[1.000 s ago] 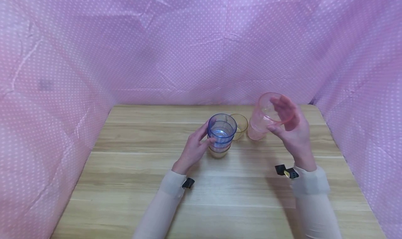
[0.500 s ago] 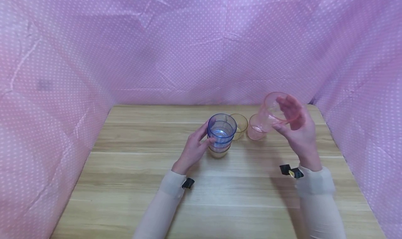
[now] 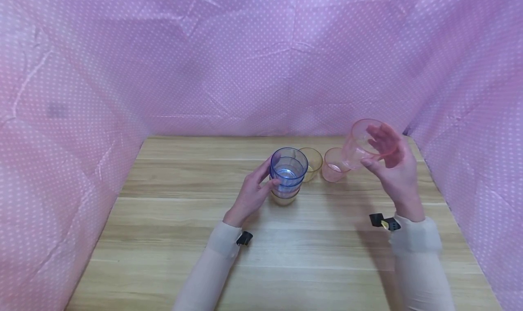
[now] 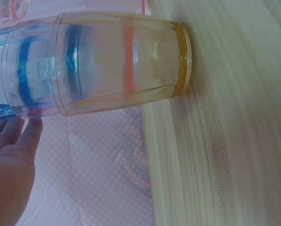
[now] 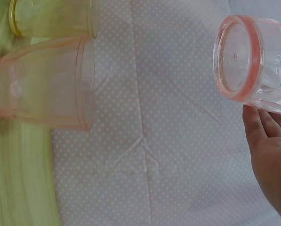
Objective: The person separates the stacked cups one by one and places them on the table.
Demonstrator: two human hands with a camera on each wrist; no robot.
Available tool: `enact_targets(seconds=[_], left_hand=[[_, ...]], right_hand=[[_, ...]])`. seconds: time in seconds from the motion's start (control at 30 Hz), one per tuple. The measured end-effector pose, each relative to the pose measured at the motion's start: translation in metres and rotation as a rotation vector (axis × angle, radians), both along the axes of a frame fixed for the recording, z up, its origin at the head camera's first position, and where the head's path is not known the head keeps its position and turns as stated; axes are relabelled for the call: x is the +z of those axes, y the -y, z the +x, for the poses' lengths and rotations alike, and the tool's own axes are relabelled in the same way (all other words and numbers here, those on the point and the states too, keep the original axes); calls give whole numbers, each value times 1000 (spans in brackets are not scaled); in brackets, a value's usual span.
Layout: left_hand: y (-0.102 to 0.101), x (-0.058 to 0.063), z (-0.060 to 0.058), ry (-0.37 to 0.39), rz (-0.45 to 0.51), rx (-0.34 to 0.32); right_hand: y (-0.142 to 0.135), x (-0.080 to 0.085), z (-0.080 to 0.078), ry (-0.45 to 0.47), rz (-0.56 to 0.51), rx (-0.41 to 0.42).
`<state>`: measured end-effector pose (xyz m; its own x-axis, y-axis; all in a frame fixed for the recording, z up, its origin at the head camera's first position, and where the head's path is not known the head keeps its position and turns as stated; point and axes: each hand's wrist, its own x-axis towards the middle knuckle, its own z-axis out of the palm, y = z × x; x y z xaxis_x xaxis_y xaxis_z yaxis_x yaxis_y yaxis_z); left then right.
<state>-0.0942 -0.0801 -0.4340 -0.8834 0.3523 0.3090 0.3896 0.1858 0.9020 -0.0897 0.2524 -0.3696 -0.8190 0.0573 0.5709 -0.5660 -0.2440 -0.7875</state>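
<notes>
My left hand (image 3: pixel 254 193) grips a stack of nested clear plastic cups (image 3: pixel 286 184), thumb on the near side. Blue cups form the top, a pink one shows below them, and a yellow cup (image 4: pixel 154 56) is at the bottom, its base on the table in the left wrist view. My right hand (image 3: pixel 398 179) holds a pink cup (image 3: pixel 359 152) up above the table, thumb and fingers around its side. The right wrist view shows that raised cup's base (image 5: pixel 236 56). Below and left of it, another pink cup (image 3: pixel 333 170) stands upright on the table.
A single yellow cup (image 3: pixel 313 159) stands just behind the stack, left of the standing pink cup. The wooden table (image 3: pixel 184 238) ends at a pink polka-dot cloth (image 3: pixel 245 75) that hangs around the back and sides.
My right hand has moved right with the pink cup, away from above the standing pink cup, which now shows more fully. My left hand and the stack have stayed put.
</notes>
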Motion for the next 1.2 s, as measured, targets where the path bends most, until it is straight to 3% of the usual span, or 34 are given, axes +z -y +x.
enact_targets(seconds=[0.4, 0.67, 1.2], left_hand=[[0, -1, 0, -1, -6, 1], [-1, -3, 0, -5, 18, 4], [1, -4, 0, -10, 6, 0]], right_hand=[[-17, -10, -3, 15, 60, -83], [-28, -16, -3, 85, 93, -144], [-46, -31, -6, 157, 74, -192]])
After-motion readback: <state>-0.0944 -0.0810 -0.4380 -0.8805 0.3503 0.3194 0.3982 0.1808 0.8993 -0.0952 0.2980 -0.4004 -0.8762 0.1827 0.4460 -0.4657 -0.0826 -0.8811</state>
